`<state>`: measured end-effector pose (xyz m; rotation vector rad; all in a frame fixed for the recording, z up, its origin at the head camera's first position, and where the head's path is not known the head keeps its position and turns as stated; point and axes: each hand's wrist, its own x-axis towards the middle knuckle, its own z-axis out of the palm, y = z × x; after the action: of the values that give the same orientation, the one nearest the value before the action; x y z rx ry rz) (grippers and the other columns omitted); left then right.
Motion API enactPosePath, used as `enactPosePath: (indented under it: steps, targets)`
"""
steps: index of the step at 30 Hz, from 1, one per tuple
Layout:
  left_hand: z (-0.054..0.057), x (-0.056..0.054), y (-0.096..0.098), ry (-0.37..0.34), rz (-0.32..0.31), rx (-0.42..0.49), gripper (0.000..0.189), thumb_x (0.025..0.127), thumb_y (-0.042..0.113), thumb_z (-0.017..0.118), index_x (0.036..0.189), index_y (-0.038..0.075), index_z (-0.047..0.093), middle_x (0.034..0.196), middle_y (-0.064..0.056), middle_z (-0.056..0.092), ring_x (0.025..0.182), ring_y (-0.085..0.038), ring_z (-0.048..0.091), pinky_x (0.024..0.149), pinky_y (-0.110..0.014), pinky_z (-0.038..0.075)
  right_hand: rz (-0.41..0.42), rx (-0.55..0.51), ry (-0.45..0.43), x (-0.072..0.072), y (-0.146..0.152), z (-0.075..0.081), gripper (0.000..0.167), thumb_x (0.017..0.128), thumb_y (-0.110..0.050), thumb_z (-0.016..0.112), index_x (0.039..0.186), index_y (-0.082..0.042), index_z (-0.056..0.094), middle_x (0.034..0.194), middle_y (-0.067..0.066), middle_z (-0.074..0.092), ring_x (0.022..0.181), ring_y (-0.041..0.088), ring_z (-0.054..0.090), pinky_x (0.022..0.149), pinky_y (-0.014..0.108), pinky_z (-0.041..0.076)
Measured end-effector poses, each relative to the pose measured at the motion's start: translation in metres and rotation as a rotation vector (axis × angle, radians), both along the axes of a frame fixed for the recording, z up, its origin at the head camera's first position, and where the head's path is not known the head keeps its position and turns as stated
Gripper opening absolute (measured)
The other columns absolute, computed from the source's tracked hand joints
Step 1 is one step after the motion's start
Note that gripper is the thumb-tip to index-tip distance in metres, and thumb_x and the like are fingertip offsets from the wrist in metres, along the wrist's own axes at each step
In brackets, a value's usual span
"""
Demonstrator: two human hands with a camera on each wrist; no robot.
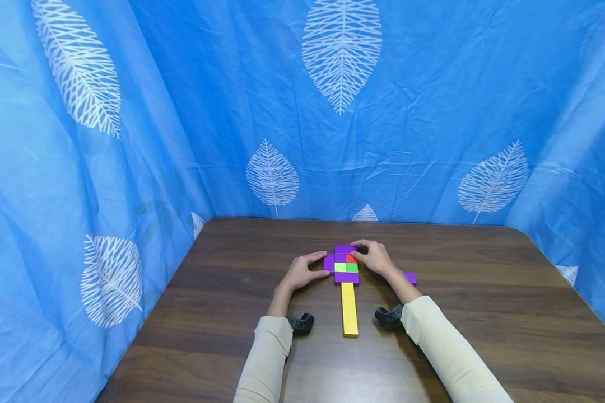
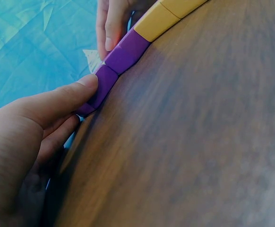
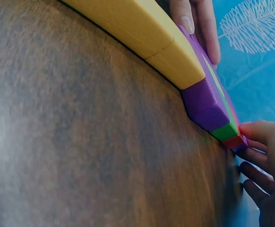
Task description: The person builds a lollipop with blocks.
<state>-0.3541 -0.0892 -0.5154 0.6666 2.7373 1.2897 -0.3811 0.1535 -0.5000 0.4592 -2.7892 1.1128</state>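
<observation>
A flat cluster of coloured blocks lies on the table. My left hand (image 1: 300, 271) grips the left purple block (image 1: 329, 263), thumb at its near end and fingers at its far end. At the cluster's far right corner, my right hand (image 1: 375, 257) holds the end of the far purple block (image 1: 344, 249), its thumb right at the red block (image 3: 232, 141). Between them sit a small purple block (image 1: 340, 258), a light green block (image 1: 340, 267) and a green block (image 1: 352, 268). A near purple block (image 1: 346, 278) borders the yellow blocks (image 1: 349, 313), which form a strip toward me.
A loose purple block (image 1: 410, 278) lies right of the cluster, partly behind the right forearm. Black devices (image 1: 301, 323) sit at both wrists. The brown wooden table (image 1: 206, 336) ends at a blue leaf-patterned curtain (image 1: 408, 112) behind and at the sides.
</observation>
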Motion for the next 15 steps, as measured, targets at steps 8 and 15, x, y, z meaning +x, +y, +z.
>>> enactPosePath:
  steps: [8, 15]
  targets:
    - [-0.0007, 0.0001, 0.0005, 0.008, 0.002, -0.012, 0.059, 0.082, 0.037, 0.069, 0.134, 0.015, 0.051, 0.136, -0.002, 0.048, 0.128, -0.02, 0.04, 0.104, -0.039, 0.032, 0.004, 0.015, -0.018, 0.0011, 0.0006, 0.0023, 0.031, 0.088, -0.02, 0.063, 0.115, -0.004, 0.064, 0.12, 0.018, 0.059, 0.119, 0.037, 0.045, 0.1, 0.051, 0.034]
    - [0.0011, -0.0001, 0.0005, 0.009, -0.005, -0.001, 0.059, 0.083, 0.036, 0.069, 0.134, 0.014, 0.051, 0.136, -0.003, 0.048, 0.128, -0.021, 0.04, 0.105, -0.039, 0.032, 0.008, 0.013, -0.016, 0.0007, 0.0012, 0.0025, 0.031, 0.088, -0.02, 0.063, 0.115, -0.005, 0.064, 0.119, 0.018, 0.059, 0.119, 0.037, 0.045, 0.101, 0.051, 0.033]
